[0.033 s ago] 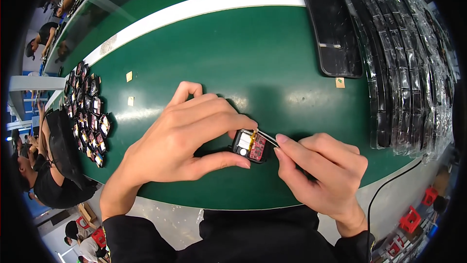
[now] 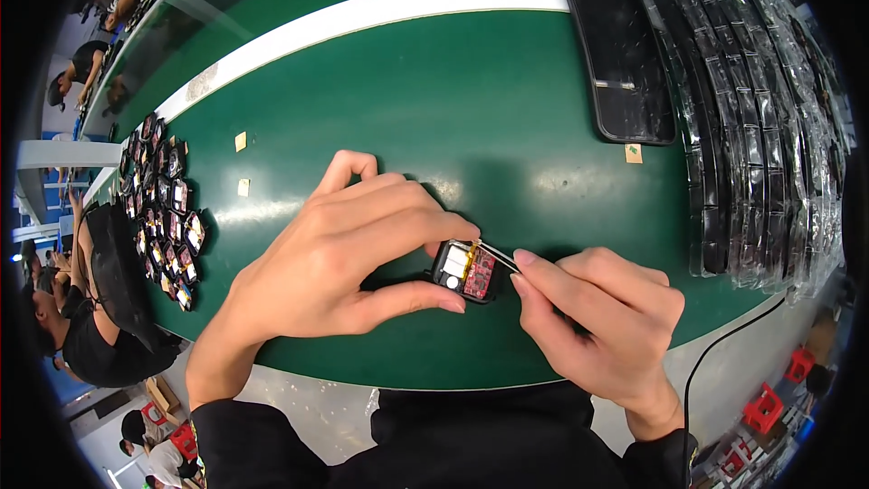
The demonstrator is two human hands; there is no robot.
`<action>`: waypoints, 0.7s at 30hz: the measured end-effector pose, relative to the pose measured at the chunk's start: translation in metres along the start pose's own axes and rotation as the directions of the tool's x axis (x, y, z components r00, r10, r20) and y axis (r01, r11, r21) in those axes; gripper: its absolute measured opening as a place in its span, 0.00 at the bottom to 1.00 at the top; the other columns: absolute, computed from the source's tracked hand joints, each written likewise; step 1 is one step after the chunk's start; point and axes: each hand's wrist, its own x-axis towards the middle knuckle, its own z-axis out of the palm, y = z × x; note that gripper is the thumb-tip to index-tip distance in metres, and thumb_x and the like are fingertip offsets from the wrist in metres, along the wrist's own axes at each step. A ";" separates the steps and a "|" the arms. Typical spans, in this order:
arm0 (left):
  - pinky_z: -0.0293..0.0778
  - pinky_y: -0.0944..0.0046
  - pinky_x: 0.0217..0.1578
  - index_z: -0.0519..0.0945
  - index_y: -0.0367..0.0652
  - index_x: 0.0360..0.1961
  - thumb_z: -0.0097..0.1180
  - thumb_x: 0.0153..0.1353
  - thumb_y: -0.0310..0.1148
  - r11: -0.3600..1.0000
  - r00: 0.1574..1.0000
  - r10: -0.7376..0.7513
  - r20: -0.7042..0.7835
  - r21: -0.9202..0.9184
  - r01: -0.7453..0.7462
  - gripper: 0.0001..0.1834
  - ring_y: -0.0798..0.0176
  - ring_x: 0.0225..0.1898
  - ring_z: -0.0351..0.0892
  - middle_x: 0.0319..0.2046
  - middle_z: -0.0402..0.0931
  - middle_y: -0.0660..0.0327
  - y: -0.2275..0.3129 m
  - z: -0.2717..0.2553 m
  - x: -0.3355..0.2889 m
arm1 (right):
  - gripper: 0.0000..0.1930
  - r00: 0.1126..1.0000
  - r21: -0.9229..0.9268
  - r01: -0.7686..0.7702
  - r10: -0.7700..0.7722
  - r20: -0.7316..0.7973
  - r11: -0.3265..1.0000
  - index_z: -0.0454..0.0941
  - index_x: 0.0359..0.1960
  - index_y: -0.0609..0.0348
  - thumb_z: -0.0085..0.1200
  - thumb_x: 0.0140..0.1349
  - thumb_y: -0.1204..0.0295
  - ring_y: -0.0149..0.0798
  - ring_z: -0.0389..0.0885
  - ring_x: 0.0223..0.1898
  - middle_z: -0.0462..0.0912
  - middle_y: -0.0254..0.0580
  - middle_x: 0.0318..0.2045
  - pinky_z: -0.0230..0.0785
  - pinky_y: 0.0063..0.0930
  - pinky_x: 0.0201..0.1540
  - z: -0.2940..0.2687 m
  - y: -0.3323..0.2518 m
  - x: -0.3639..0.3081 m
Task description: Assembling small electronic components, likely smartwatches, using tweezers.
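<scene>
A small black watch-like device case [image 2: 444, 277] lies low in the middle of the green bench, its inside facing up. Within it sit a silvery-white block, a strip of yellow tape, a white disc and a red circuit board [image 2: 480, 277]. My left hand [image 2: 335, 249] grips the case from its left, index finger at the top edge and thumb at the lower edge. Pinched between thumb and index finger of my right hand [image 2: 602, 322] is a pair of thin metal tweezers [image 2: 503, 256]. Their tips meet the top edge of the case, beside my left index fingertip.
Several similar opened cases [image 2: 167, 218] are heaped at the bench's left. A dark flat tray [image 2: 625, 55] lies at the far right, beside stacked black trays in clear plastic [image 2: 751, 127]. Small yellowish squares [image 2: 241, 142] dot the bench. A black cable [image 2: 692, 371] hangs at right.
</scene>
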 end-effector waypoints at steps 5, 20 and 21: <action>0.61 0.56 0.49 0.92 0.43 0.52 0.83 0.51 0.49 0.997 0.999 0.021 0.037 -0.073 -0.018 0.31 0.61 0.39 0.83 0.40 0.89 0.64 -0.009 -0.005 -0.001 | 0.12 0.997 0.071 -0.069 0.066 0.046 0.995 0.92 0.40 0.68 0.73 0.52 0.87 0.31 0.78 0.18 0.78 0.35 0.22 0.67 0.28 0.20 -0.003 -0.001 0.003; 0.57 0.56 0.47 0.93 0.44 0.48 0.82 0.52 0.52 0.993 0.997 0.063 0.040 -0.104 -0.058 0.28 0.62 0.36 0.80 0.39 0.89 0.64 -0.011 -0.002 0.002 | 0.09 0.991 0.145 -0.124 0.114 0.076 0.982 0.91 0.38 0.67 0.73 0.54 0.87 0.28 0.72 0.16 0.77 0.34 0.20 0.59 0.27 0.18 -0.004 0.002 0.000; 0.57 0.56 0.46 0.93 0.44 0.48 0.83 0.52 0.52 0.993 0.997 0.073 0.033 -0.099 -0.069 0.28 0.62 0.35 0.80 0.39 0.89 0.64 -0.010 -0.002 0.002 | 0.09 0.991 0.143 -0.121 0.111 0.076 0.982 0.91 0.38 0.67 0.73 0.54 0.87 0.29 0.72 0.16 0.77 0.34 0.20 0.60 0.27 0.18 -0.004 0.001 0.000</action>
